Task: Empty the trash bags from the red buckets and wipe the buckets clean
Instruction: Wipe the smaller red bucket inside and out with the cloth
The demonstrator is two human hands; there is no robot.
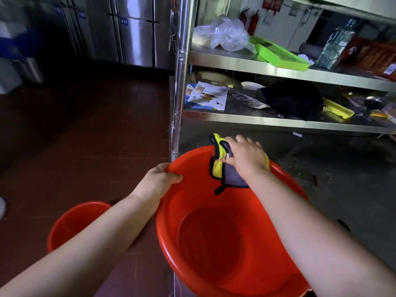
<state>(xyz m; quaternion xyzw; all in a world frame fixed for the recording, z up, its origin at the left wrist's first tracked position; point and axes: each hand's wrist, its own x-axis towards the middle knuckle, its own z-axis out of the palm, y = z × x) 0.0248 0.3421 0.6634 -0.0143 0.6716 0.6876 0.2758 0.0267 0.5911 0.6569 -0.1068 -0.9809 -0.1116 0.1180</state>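
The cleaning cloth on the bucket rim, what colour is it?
Yellow and grey with dark edging, head view.

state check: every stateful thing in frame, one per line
near red bucket: no bag inside, tilted toward camera
cloth: draped over the bucket's far rim
left hand: grips the bucket's rim
right hand: presses the cloth
second red bucket: on floor, untouched

Large bucket (225, 243) on floor (85, 129) before shelf rack (278, 123); smaller bucket (70, 221) to its left. Cloth (218, 168) draped over large bucket's far rim.
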